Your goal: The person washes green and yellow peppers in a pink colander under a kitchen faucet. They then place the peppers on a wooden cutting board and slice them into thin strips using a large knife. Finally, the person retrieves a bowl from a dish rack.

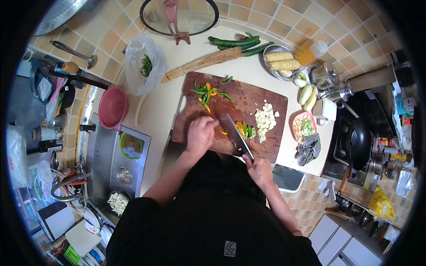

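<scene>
A cleaver (234, 133) is gripped by its handle in my right hand (261, 170), its blade slanting up and left over the front of the wooden cutting board (246, 91). Just right of the blade lie cut green and orange chili peppers (245, 129). Chopped garlic (265, 119) is heaped farther right. My left hand (201, 134) hovers over or rests on the board's left part, fingers curled; whether anything is between them I cannot tell. Whole green and orange chili peppers (209, 93) lie behind it.
At the left, a pink colander (113, 108) sits by the steel sink (106, 149). Behind the board are a plastic bag (146, 79), a straw brush (203, 63) and cucumbers (234, 42). A pink dish of chopped vegetables (294, 128) stands right, before the stove with a wok (359, 144).
</scene>
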`<state>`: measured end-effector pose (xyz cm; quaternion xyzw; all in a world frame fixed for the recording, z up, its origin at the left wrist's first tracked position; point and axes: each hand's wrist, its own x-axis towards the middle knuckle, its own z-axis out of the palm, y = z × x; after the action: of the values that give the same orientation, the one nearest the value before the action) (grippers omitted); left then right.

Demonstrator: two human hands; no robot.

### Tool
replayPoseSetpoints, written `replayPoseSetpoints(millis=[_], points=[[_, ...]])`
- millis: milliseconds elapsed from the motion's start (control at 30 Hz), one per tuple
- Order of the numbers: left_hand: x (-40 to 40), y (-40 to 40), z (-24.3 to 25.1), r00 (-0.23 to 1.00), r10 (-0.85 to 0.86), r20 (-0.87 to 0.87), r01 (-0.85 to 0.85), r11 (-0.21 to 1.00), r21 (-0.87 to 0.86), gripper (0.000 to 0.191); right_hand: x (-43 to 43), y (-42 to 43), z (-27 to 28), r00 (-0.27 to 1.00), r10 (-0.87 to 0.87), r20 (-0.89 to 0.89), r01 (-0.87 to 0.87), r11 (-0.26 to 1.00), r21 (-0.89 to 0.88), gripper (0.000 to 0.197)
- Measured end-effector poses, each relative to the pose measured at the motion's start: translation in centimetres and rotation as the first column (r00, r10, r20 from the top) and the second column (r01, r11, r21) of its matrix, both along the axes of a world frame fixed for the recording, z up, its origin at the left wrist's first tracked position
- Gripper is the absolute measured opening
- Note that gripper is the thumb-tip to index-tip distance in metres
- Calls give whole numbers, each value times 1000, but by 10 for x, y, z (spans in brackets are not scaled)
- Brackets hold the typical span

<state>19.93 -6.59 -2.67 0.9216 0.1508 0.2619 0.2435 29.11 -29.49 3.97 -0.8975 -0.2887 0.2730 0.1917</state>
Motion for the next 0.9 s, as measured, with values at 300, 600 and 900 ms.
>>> replayPoseSetpoints(millis=[300, 600, 900], points=[[78, 102, -10, 987, 156, -40, -148, 977, 153, 18, 4, -5, 2, 946, 257, 197, -260, 966, -13, 20], [87, 119, 12, 949, -15, -314, 58, 990, 128, 21, 12, -10, -11, 953, 163, 257, -180, 983, 44, 20], [57, 118, 32, 992, 66, -105, -69, 997, -23, 20, 10, -6, -8, 980, 108, 165, -108, 994, -9, 22]])
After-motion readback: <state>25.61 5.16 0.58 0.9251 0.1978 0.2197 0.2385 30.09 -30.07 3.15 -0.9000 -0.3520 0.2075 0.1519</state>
